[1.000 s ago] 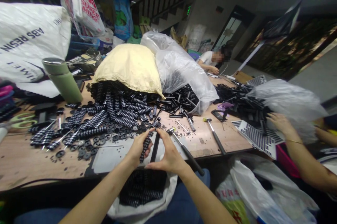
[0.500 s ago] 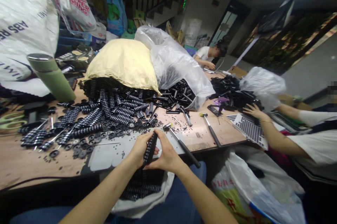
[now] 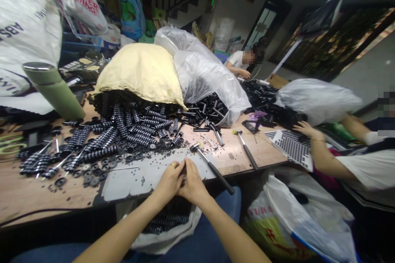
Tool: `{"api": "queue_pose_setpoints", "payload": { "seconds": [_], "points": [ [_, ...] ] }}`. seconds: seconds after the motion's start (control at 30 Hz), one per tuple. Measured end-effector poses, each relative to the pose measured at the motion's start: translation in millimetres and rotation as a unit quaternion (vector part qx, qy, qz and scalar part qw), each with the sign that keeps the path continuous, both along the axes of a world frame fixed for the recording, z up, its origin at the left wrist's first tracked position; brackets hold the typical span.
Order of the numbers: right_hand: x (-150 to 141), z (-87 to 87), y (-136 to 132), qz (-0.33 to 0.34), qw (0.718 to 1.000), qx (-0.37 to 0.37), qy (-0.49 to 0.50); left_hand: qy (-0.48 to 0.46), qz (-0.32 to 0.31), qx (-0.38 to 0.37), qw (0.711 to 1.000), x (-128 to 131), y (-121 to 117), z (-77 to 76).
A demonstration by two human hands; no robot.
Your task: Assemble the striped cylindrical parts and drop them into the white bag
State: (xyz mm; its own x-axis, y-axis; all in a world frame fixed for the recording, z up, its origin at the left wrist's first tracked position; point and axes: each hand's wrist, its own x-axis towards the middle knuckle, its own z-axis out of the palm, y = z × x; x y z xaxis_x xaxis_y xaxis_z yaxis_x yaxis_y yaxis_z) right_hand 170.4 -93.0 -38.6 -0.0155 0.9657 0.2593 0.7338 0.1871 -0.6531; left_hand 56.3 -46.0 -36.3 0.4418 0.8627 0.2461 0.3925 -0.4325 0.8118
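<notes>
My left hand [image 3: 168, 180] and my right hand [image 3: 193, 182] are pressed together at the table's near edge, both closed around a black ribbed roller whose tip shows between them [image 3: 183, 169]. The rest of the roller is hidden by my fingers. Just beyond them lies a grey metal plate [image 3: 135, 176] and a hammer [image 3: 211, 167]. A heap of black-and-white ribbed rollers [image 3: 132, 125] spills from under a yellow sack [image 3: 140, 71]. Loose black discs [image 3: 101, 168] lie scattered at the left. Below my hands an open white bag [image 3: 168, 226] holds several finished rollers.
A green flask [image 3: 54, 90] stands at the left. A clear bag of black tubes [image 3: 206, 86] lies mid-table, a second hammer [image 3: 245, 147] beside it. At the right a co-worker's hand [image 3: 304, 129] rests on a patterned sheet. Another person sits at the far end [image 3: 243, 63]. Plastic bags [image 3: 296, 217] lie on the floor.
My hands have drawn closer to me and closed together around the roller, which now is almost hidden. The co-worker at the right has shifted the clear bag and leaned further in.
</notes>
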Motion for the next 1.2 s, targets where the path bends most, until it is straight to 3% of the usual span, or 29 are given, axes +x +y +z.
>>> {"api": "queue_pose_setpoints", "payload": {
  "seconds": [0.03,0.1,0.17,0.23,0.3,0.43,0.6,0.73,0.83,0.93,1.0,1.1,1.2],
  "points": [
    [6,-3.0,0,-0.005,0.999,-0.001,-0.032,0.049,-0.023,0.057,0.997,-3,0,-7.0],
    [24,-4.2,-1,-0.077,0.990,-0.008,-0.118,0.128,-0.073,0.137,0.980,-11,1,-15.9],
    [48,0.9,-1,-0.189,0.957,-0.037,-0.215,0.183,-0.104,0.199,0.957,-18,2,-17.2],
    [69,9.9,-6,-0.251,0.924,-0.081,-0.278,0.221,-0.109,0.241,0.939,-24,4,-13.4],
    [77,19.3,-17,-0.242,0.926,-0.113,-0.267,0.243,-0.102,0.268,0.927,-27,4,-8.5],
    [60,27.0,-52,-0.186,0.968,-0.098,-0.135,0.263,-0.070,0.299,0.915,-27,4,-5.6],
    [35,32.4,-69,-0.148,0.969,-0.133,-0.144,0.307,-0.048,0.296,0.903,-17,-7,-11.8],
    [13,52.6,-58,-0.128,0.986,-0.069,-0.078,0.312,-0.031,0.288,0.905,-5,-23,-19.4],
    [-10,56.1,-49,-0.060,0.983,-0.094,-0.144,0.313,-0.047,0.276,0.908,-2,-26,-22.8],
    [-19,48.7,-43,-0.025,0.959,-0.154,-0.236,0.312,-0.076,0.249,0.914,-2,-22,-18.4],
    [-9,43.2,-40,-0.039,0.957,-0.154,-0.242,0.316,-0.076,0.196,0.925,-2,-20,-9.9],
    [23,35.3,-32,-0.114,0.954,-0.131,-0.245,0.313,-0.079,0.114,0.939,-9,-17,8.1],
    [62,23.7,-18,-0.180,0.932,-0.129,-0.288,0.313,-0.037,0.104,0.943,-33,5,25.9]
  ]
}}
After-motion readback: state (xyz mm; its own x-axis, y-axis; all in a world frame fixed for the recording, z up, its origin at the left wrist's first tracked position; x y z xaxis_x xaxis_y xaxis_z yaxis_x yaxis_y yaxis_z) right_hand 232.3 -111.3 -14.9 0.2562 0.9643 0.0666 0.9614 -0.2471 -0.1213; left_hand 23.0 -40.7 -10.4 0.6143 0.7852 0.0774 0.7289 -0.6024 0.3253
